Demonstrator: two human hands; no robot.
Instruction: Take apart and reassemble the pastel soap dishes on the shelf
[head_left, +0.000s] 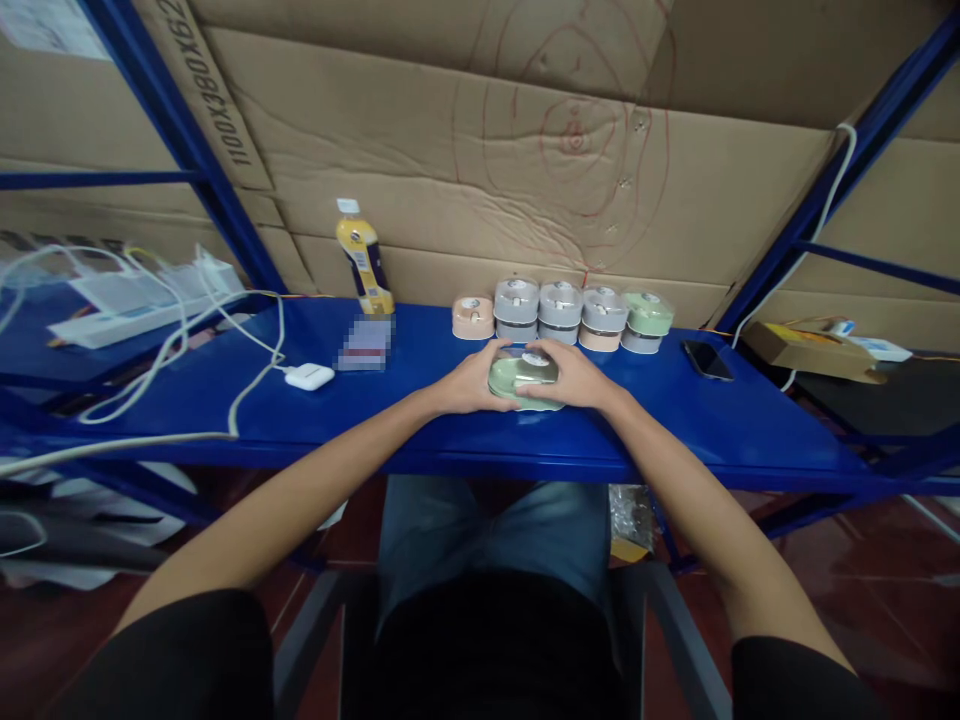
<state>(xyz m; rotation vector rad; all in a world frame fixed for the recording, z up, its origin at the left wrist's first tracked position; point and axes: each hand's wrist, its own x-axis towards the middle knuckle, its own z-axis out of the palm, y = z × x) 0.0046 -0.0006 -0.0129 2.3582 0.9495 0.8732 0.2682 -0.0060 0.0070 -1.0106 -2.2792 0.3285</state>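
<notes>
A pale green round container (523, 381) with a clear lid rests on the blue shelf (420, 420) in front of me. My left hand (471, 380) is wrapped around its left side. My right hand (574, 375) grips its right side, thumb on the lid. Just behind stands a row of similar small containers (562, 312) in peach, grey and green, stacked two high and untouched.
A yellow bottle (364, 265) stands at the back left, a white earbud case (309, 376) and white cables (187, 340) lie to the left. A dark phone (706, 359) lies to the right, with a cardboard box (810, 350) beyond. Cardboard sheets (525, 130) back the shelf.
</notes>
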